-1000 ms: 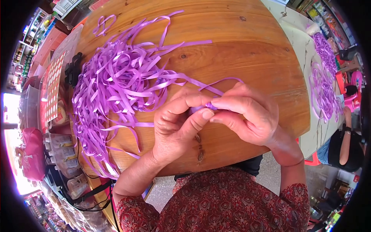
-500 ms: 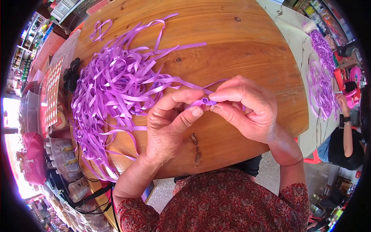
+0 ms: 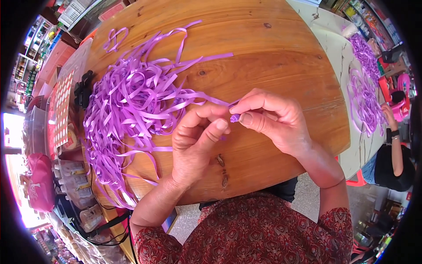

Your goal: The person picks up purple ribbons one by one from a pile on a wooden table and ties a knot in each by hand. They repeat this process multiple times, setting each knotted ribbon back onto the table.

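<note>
My right hand (image 3: 279, 121) pinches a small rolled bud of purple ribbon (image 3: 235, 118) between thumb and forefinger. From there a strand of purple ribbon (image 3: 204, 95) stretches left to a big loose heap of the same ribbon (image 3: 132, 94) on the wooden table. Just left of the bud, my left hand (image 3: 198, 136) is closed, its thumb tip near the bent forefinger. Whatever lies between those fingertips, if anything, is hidden. A bit of purple (image 3: 223, 138) shows just below the left thumb, too small to make out.
A single ribbon loop (image 3: 116, 39) lies beyond the heap on the wooden table (image 3: 272, 57). Black clips (image 3: 83, 89) and a dotted card (image 3: 63, 110) sit at the left edge. On the right, a marble-topped table (image 3: 336, 70) holds more purple ribbon (image 3: 365, 101), beside another person's arm (image 3: 395, 154).
My left fingers have come slightly away from the ribbon roll, which both hands were touching. The roll now sits in my right fingertips and looks turned.
</note>
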Motion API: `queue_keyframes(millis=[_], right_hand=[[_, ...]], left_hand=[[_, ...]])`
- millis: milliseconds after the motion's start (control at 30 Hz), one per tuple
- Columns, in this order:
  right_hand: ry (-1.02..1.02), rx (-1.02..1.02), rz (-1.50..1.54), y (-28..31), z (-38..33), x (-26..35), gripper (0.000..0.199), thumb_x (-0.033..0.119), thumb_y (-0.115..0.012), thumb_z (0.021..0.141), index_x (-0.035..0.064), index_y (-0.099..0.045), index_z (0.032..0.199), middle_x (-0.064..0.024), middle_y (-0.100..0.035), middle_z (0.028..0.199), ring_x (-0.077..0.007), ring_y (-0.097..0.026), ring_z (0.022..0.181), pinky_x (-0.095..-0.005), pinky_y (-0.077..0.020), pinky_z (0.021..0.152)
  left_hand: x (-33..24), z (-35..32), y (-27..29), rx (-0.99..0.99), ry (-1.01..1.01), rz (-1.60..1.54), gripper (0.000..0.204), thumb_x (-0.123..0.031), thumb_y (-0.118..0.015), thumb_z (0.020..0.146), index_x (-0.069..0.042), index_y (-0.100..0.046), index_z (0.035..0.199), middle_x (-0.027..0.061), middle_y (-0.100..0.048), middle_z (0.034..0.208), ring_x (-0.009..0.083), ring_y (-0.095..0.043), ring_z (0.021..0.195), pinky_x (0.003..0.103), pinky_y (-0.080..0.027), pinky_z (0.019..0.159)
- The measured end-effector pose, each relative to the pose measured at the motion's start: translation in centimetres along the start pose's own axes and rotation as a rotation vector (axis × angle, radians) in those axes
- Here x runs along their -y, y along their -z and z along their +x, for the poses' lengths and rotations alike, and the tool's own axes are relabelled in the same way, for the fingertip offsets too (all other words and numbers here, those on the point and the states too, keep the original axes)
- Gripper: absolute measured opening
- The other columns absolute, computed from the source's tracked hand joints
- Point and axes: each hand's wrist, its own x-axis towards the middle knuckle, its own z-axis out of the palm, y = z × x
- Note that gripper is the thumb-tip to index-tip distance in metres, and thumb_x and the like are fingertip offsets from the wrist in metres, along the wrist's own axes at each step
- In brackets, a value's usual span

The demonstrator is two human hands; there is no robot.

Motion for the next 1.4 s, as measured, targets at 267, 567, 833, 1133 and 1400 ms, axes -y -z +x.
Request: queue_keyframes(millis=[267,567,833,1133,1400], right_hand=[[-0.238,-0.011,0.364,-0.1,-0.2,-0.5,0.016,0.002,-0.061,0.087,0.0025,-0.057,0.102,-0.0019,-0.06,0.092,-0.0075,-0.057,0.082,-0.0211,-0.0485,0.071],[0.361,-0.187,-0.587,-0.1,0.7,0.9,0.024,0.002,-0.072,0.076,-0.0002,-0.059,0.096,-0.0096,-0.062,0.091,-0.0178,-0.061,0.079,-0.0261,-0.0481,0.069],[0.484,-0.05,-0.739,-0.6,-0.3,1.2,0.039,0.016,-0.081,0.067,0.0021,-0.062,0.098,-0.011,-0.062,0.093,-0.0218,-0.062,0.077,-0.0297,-0.05,0.065],[0.257,-0.132,-0.277,-0.9,-0.1,0.8,0.03,0.006,-0.072,0.078,-0.0003,-0.061,0.106,-0.0107,-0.065,0.096,-0.0156,-0.064,0.082,-0.028,-0.0519,0.07],[0.385,-0.168,-0.539,-0.4,0.0,2.0,0.017,-0.005,-0.065,0.079,0.0005,-0.064,0.094,-0.0084,-0.062,0.086,-0.0138,-0.06,0.076,-0.0279,-0.0472,0.062]], left_hand=[[1.0,0.1,0.0,0.047,-0.145,0.203,0.034,0.004,-0.06,0.085,-0.003,-0.058,0.118,0.0028,-0.062,0.096,0.0079,-0.057,0.086,0.019,-0.046,0.072],[-0.9,0.5,-1.0,-0.156,-0.023,0.065,0.02,-0.005,-0.061,0.088,-0.004,-0.063,0.107,0.0035,-0.063,0.091,0.0065,-0.054,0.073,0.018,-0.045,0.06],[-3.0,4.1,-1.4,-0.314,-0.064,-0.187,0.008,-0.009,-0.061,0.089,-0.006,-0.063,0.096,0.0009,-0.061,0.076,0.0032,-0.045,0.056,0.017,-0.034,0.049],[-2.5,3.6,-5.0,-0.228,-0.14,-0.214,0.01,-0.008,-0.06,0.089,-0.006,-0.063,0.099,-0.0002,-0.06,0.074,0.0031,-0.045,0.056,0.017,-0.035,0.049],[-4.0,3.7,-3.8,-0.234,-0.284,-0.108,0.009,-0.009,-0.062,0.089,-0.006,-0.063,0.097,0.0011,-0.064,0.082,0.0056,-0.055,0.067,0.02,-0.044,0.059]])
